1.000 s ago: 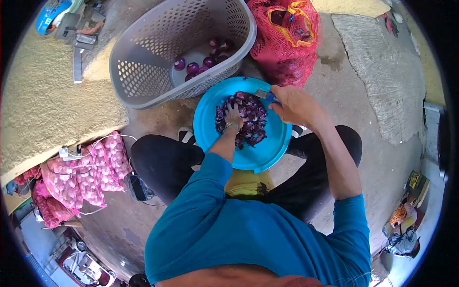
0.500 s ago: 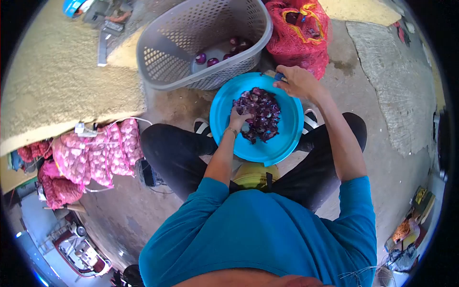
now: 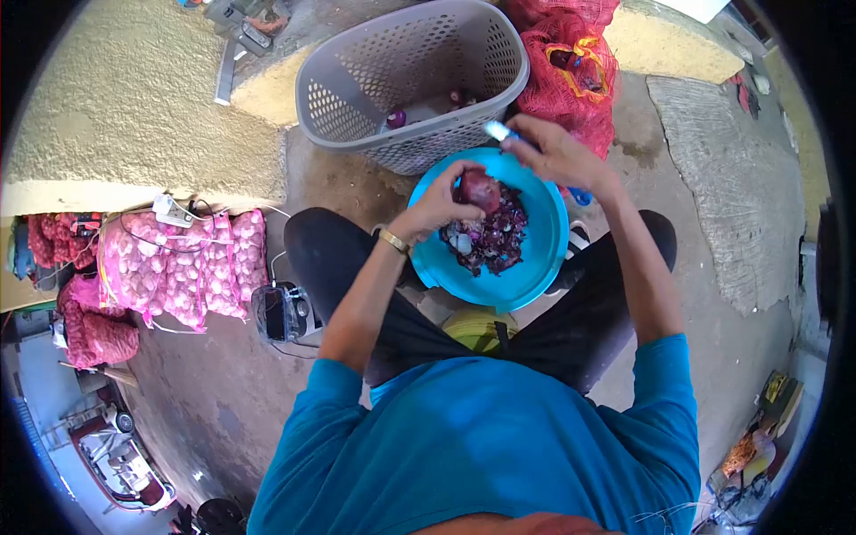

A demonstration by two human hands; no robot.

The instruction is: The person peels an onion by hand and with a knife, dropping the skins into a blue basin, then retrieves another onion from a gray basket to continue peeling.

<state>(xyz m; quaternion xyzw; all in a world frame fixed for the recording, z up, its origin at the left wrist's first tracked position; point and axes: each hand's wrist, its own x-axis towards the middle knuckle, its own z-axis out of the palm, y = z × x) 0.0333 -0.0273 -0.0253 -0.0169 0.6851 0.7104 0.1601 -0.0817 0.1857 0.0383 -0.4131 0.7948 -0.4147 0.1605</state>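
1. Head view, the grips: the left hand (image 3: 443, 203) has its grip curled shut around a red onion (image 3: 480, 189) and holds it just above the blue basin (image 3: 546, 260). The right hand (image 3: 559, 157) is fisted around what looks like a small knife (image 3: 498, 131), whose pale end pokes out past the fingers, just beyond the onion.
2. Head view, progress: judging by the heap of peels (image 3: 496, 239) directly under the left grip, a good deal is done. A few shiny peeled onions (image 3: 395, 117) lie in the grey basket (image 3: 357, 80) beyond both grips. The red mesh sack (image 3: 571, 85) beyond the right grip looks well filled, so plenty seems left. The held onion appears to have its skin on.
3. Head view, materials: the basin is round, smooth plastic. The basket is rectangular with rounded corners, and its walls are perforated. The peels are thin, purple and papery, the sack is coarse netting, and the floor (image 3: 713, 294) is rough concrete.
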